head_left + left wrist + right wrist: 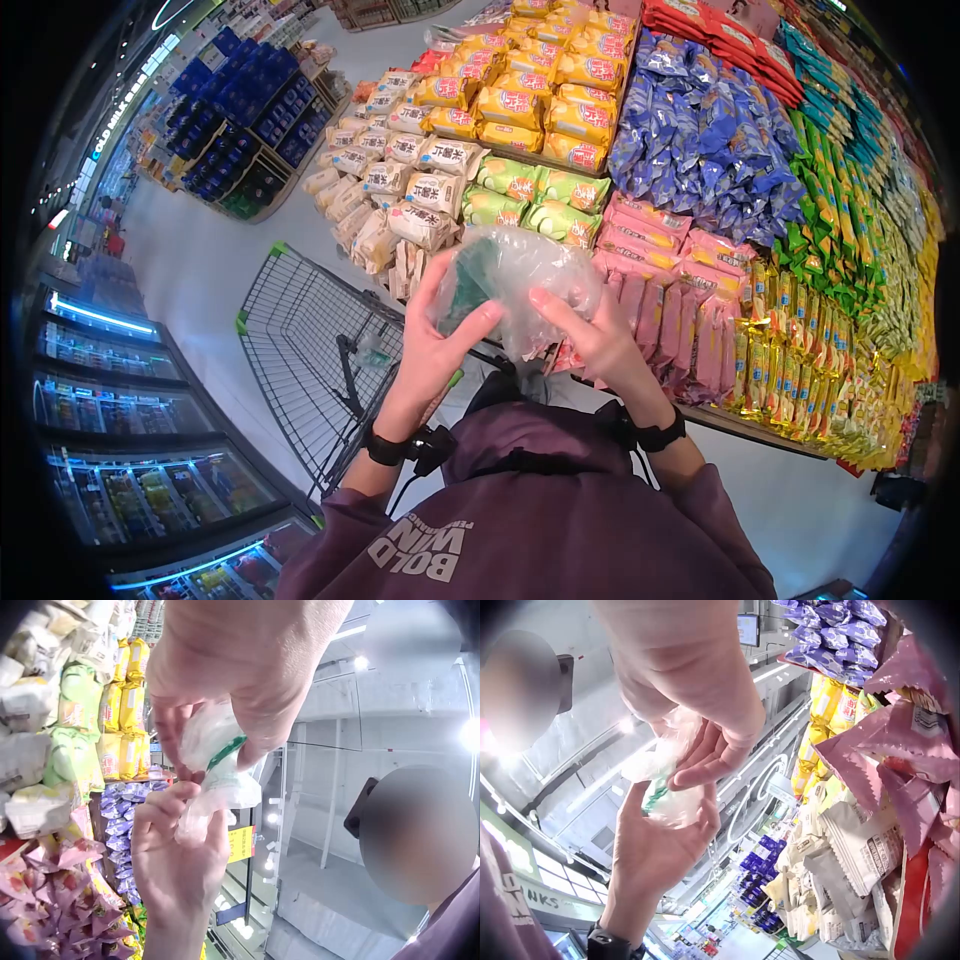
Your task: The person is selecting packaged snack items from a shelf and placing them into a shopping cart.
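A crumpled, see-through plastic bag [550, 270] with a green part [474, 275] is held up between both hands in front of the chest. My left hand [425, 335] grips its left side, thumb lying across the front. On the other side my right hand [605, 335] pinches the film, its thumb pressed on the near face. In the left wrist view the plastic bag [214, 761] bunches between the fingers of both hands, with a green strip showing. From the right wrist, the right fingers curl over the bag [676, 796] while the left hand [652, 855] cups it from below.
A wire shopping cart [310, 350] with green corners stands to the left. Ahead, a display holds white packets [415, 190], yellow packets [515, 100], green packets [575, 190], blue packets [690, 120] and pink packets [680, 300]. Lit freezers [150, 440] line the far left.
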`<state>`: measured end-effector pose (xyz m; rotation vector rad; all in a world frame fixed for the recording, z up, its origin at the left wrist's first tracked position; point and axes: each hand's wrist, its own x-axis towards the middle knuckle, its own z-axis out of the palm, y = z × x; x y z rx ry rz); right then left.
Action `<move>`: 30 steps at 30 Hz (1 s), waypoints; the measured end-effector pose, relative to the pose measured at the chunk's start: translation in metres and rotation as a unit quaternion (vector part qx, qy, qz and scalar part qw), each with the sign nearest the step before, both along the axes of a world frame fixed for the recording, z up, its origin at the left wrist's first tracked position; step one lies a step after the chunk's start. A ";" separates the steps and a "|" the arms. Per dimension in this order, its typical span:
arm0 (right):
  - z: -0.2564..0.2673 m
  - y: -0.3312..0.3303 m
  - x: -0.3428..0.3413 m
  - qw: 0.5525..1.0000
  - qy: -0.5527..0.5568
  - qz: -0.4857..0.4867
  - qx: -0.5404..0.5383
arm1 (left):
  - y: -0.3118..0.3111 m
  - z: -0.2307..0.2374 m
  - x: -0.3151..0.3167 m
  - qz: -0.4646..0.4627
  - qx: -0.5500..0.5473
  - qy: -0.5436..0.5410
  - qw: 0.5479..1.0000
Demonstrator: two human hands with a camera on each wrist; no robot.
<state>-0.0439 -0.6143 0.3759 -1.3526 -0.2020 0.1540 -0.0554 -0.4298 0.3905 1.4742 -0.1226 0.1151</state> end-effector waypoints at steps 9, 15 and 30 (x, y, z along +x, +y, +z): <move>0.016 -0.006 -0.001 0.879 -0.353 -0.117 -0.297 | -0.013 -0.001 0.007 0.118 -0.049 0.009 0.992; -0.014 0.008 0.005 0.832 -0.421 -0.151 -0.330 | -0.023 -0.001 0.003 0.061 -0.068 0.064 0.994; 0.000 0.005 0.018 0.869 -0.337 -0.250 -0.263 | 0.019 -0.022 0.006 0.189 -0.118 0.024 0.975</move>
